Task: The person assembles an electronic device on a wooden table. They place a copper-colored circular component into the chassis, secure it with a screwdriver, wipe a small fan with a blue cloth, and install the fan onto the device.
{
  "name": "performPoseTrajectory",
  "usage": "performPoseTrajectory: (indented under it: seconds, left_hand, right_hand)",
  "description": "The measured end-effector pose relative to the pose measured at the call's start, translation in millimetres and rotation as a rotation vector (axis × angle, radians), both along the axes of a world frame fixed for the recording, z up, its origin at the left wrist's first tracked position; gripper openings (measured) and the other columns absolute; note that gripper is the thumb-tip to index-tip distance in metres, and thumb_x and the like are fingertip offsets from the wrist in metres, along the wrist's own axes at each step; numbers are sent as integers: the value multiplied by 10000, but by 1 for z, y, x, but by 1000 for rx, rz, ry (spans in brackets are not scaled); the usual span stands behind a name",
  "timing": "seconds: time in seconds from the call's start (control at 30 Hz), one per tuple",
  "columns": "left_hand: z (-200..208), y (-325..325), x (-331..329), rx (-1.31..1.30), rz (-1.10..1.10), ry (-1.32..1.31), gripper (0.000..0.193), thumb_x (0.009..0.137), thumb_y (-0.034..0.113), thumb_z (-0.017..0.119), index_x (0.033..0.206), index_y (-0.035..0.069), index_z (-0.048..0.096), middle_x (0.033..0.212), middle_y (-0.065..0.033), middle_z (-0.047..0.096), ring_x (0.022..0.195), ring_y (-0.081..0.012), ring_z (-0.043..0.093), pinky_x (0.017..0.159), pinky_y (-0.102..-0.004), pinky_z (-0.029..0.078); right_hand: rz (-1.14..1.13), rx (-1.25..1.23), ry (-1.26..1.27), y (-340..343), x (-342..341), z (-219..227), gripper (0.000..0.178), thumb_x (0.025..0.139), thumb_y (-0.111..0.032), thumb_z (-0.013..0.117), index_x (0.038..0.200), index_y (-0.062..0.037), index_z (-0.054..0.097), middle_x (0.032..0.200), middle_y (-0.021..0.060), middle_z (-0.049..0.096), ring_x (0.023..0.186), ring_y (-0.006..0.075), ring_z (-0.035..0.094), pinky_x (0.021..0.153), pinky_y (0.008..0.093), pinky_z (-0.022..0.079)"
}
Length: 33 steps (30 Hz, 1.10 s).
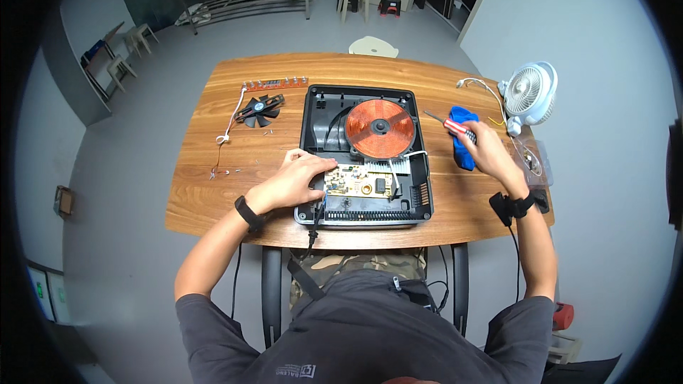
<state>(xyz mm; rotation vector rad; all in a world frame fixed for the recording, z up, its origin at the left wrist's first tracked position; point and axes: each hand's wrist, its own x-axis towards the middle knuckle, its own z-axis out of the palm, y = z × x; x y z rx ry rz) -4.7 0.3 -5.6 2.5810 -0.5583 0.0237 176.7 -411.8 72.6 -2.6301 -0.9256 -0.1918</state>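
In front of me lies the open black casing of an induction cooker, with a round copper coil in its upper right. A tan circuit board sits in the lower half, beside a finned heat sink. My left hand grips the board's left end, thumb below and fingers above. A black power cord runs out under that hand. Right of the casing, my right hand is closed around a screwdriver with a red and white handle, its tip pointing up-left. Beneath it lies a blue cloth.
On the wooden table's left are a black cooling fan, a red strip board with a white cable, and scattered small screws. At the right stand a white desk fan and a clear plastic box. A stool stands beyond the table.
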Motion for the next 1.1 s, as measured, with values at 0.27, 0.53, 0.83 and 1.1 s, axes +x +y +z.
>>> performPoseTrajectory:
  seconds: [0.27,0.53,0.83,1.1]
  left_hand:
    - [11,2,8,49,-53,66,686,785,218,837,1404,47,595,1434,-125,620,1325,-222,560,1139,-412,279]
    - [21,4,17,139,-69,75,547,835,233,789,1331,49,649,1304,-145,683,1213,-277,635,1059,-420,410]
    - [63,-16,62,148,5,-41,406,846,182,772,1222,48,701,1150,-156,713,1073,-367,683,926,-464,553]
    - [59,-22,91,258,-38,4,704,781,224,844,1408,86,556,1438,-165,539,1257,-377,583,1043,-466,498]
  right_hand:
    - [-1,-15,110,-24,-14,-54,390,1033,-251,594,1261,64,574,1111,294,618,1070,451,607,924,488,494]
    - [-49,-124,171,-7,-26,-67,406,981,-304,640,1202,33,588,1048,276,650,1004,466,629,877,511,513]
    - [-67,-173,145,-1,-28,-87,387,942,-327,666,1101,-6,522,1032,271,642,958,480,630,824,545,520]
    - [-144,-263,80,1,-20,-54,524,968,-544,617,1055,-27,636,1050,215,669,927,424,680,793,504,553]
